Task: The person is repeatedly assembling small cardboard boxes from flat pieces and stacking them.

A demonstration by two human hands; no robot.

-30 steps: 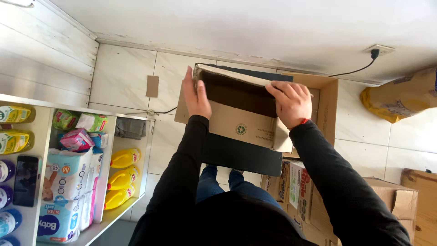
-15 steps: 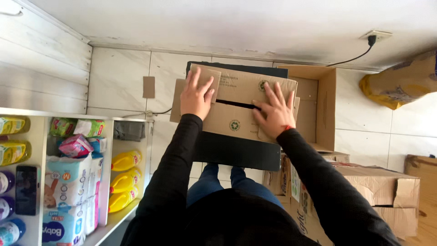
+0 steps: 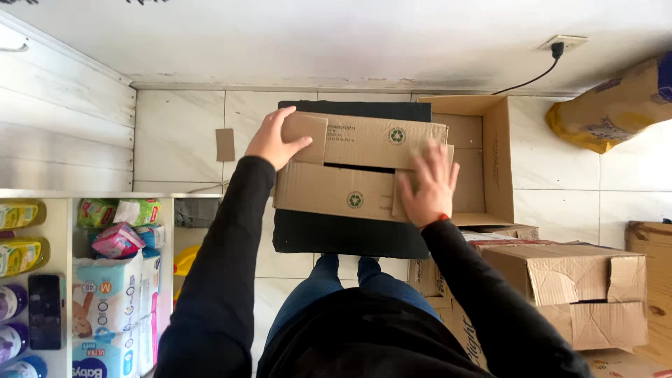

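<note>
Below the head camera, centre of view: cardboard box [image 3: 357, 171], brown, flaps folded nearly shut, a narrow dark gap left between the two long flaps. Box resting on a black block-shaped support [image 3: 346, 234], the black edge also visible behind the box at the top. Left hand [image 3: 274, 140] at the upper left corner of the box, fingers curled over a small end flap [image 3: 306, 138], thumb spread outward, palm partly open; grip on the flap edge, not a closed fist. Right hand [image 3: 430, 183] laid flat on the lower right part of the lid, fingers spread and extended, slightly blurred; pressing contact only, nothing grasped. Both arms in black sleeves, a red band at the right wrist. Blue trousers visible under the support. Just right of the box, touching or nearly so: a second, open cardboard carton [image 3: 490, 157] standing on its side. Further right and lower: a dented closed carton [image 3: 581, 287], with more cartons beside it. Upper right: a yellow-brown sack [image 3: 616, 105] and a black cable [image 3: 525, 80] leading to a wall socket. Left edge: white shelf unit [image 3: 84, 194] holding nappy packs [image 3: 105, 301], yellow bottles [image 3: 21, 255] and small coloured packets [image 3: 119, 238]. Floor: pale tiles [image 3: 178, 136], a small cardboard scrap [image 3: 225, 145] lying near the left hand.
</note>
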